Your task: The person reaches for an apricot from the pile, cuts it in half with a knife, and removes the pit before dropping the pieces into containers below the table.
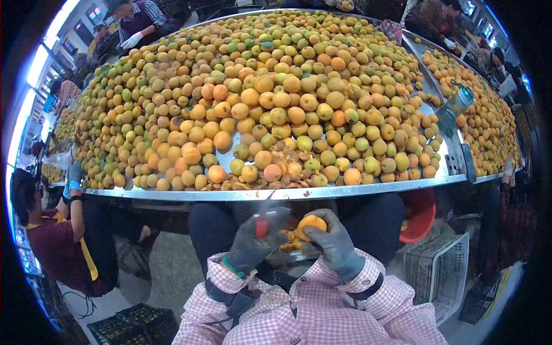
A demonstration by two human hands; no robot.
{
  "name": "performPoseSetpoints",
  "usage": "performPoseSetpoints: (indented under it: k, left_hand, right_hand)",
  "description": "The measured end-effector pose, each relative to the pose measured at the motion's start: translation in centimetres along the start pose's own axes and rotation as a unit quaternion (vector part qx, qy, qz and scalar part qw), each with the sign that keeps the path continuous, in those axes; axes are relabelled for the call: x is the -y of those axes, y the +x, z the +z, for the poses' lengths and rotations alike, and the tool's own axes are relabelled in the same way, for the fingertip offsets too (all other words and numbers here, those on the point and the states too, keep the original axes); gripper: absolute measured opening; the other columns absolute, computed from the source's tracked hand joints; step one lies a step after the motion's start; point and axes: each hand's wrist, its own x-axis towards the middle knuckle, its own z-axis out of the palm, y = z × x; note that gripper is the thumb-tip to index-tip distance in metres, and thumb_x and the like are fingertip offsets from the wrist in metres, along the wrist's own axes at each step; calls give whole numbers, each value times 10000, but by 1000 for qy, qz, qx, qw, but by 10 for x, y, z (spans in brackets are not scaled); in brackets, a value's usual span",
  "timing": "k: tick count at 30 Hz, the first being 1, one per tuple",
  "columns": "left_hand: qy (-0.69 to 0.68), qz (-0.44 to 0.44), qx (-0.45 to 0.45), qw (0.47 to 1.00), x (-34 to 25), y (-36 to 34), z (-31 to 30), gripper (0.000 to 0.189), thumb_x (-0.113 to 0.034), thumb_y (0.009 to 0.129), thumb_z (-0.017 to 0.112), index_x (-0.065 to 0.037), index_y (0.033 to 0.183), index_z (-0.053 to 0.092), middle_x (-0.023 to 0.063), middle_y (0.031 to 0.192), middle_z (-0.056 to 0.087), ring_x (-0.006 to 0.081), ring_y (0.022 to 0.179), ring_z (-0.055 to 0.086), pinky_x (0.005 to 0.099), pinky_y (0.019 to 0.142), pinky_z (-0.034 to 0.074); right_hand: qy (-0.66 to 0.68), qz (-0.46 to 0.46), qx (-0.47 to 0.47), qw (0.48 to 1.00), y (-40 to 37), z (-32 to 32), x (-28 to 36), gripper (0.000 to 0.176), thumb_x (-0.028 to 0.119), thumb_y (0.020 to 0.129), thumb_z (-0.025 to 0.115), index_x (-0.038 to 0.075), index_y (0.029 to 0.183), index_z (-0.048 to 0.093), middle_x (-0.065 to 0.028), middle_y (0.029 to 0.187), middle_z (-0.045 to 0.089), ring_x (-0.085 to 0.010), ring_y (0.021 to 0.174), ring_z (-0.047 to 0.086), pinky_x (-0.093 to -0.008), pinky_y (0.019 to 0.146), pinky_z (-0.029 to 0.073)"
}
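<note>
My left hand (251, 241), in a dark grey glove, grips a small red-handled tool (261, 227) just below the table's front edge. My right hand (335, 244), also gloved, holds an orange apricot (311, 223) close against the tool. Both hands sit over my lap, wrists in pink checked sleeves. A heap of apricots (270, 103), orange, yellow and some green, covers the metal table (287, 194) in front of me. Brown pits (276, 181) lie near the front edge.
A red bucket (422, 215) and a white plastic crate (443, 270) stand under the table at right. Black crates (129, 322) lie on the floor at left. A seated person in a maroon top (54, 241) is at left; more people work at the far side. A bottle (458, 104) stands at right.
</note>
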Motion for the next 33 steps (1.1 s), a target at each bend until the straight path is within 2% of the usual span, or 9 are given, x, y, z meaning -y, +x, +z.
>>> performPoseSetpoints:
  k: [2, 3, 10, 18, 21, 26, 27, 31, 33]
  left_hand:
    - [-197, -157, 17, 968, -22, -3, -9, 442, -174, 803, 696, -3, 1177, 535, 67, 1046, 599, 113, 841, 565, 259, 736, 473]
    - [-289, -193, 23, 937, -34, -2, -11, 407, -162, 794, 698, -5, 1141, 553, 40, 899, 616, 92, 691, 558, 233, 597, 454]
    - [-503, -105, 124, 849, -24, 3, 12, 310, -157, 796, 670, -32, 1046, 535, 54, 633, 524, 129, 415, 452, 261, 361, 328]
    - [-465, -114, 21, 878, -43, 4, 18, 220, -214, 845, 642, -60, 803, 490, 22, 532, 428, 130, 369, 396, 274, 356, 301]
    - [-519, -135, 65, 842, -42, 1, 18, 221, -217, 838, 648, -64, 854, 490, 27, 548, 443, 135, 387, 404, 274, 377, 318]
    - [-524, -70, 113, 841, -55, -3, 28, 209, -214, 822, 664, -80, 826, 503, 29, 525, 433, 138, 340, 375, 294, 329, 287]
    - [-525, -70, 113, 841, -51, -4, 28, 209, -214, 822, 664, -80, 826, 503, 29, 525, 433, 138, 340, 375, 294, 329, 287]
    - [-555, -69, 211, 802, -34, -10, 19, 220, -201, 798, 680, -79, 843, 503, 27, 627, 468, 128, 432, 428, 273, 383, 343]
    - [-573, -91, 227, 782, -34, -12, 22, 234, -184, 780, 689, -82, 870, 500, 27, 733, 508, 119, 547, 497, 243, 457, 404]
  right_hand:
    - [13, 120, 128, 984, -6, -17, 6, 373, 165, 850, 616, 21, 1166, 478, -109, 1027, 576, -179, 858, 614, -299, 658, 550]
    - [52, 189, 154, 969, -13, -21, 7, 398, 178, 843, 614, 8, 1173, 469, -116, 1060, 576, -202, 903, 615, -314, 716, 545]
    - [187, 255, 222, 922, -32, -15, -17, 311, 176, 894, 540, -29, 1123, 493, -149, 1082, 572, -225, 905, 629, -321, 774, 526]
    - [-21, 169, 225, 960, -52, 2, -8, 317, 180, 869, 596, 5, 1115, 497, -101, 986, 577, -166, 815, 602, -250, 713, 496]
    - [-132, 30, 281, 950, -59, 9, 1, 361, 192, 848, 623, 11, 1129, 486, -87, 994, 567, -145, 826, 568, -235, 707, 471]
    - [185, 285, 310, 888, -60, 5, -21, 348, 203, 868, 594, 13, 1147, 508, -67, 1057, 548, -128, 912, 540, -243, 761, 462]
    - [55, 150, 318, 935, -58, 12, -29, 310, 210, 896, 555, 20, 1140, 525, -58, 1031, 565, -128, 876, 554, -247, 750, 466]
    - [24, 144, 283, 948, -65, 17, -9, 284, 226, 916, 524, 14, 1104, 537, -52, 980, 584, -136, 821, 573, -255, 714, 473]
    - [-352, -243, 340, 838, -61, 8, -7, 282, 245, 931, 510, 37, 1121, 513, -78, 975, 591, -170, 857, 597, -276, 746, 505]
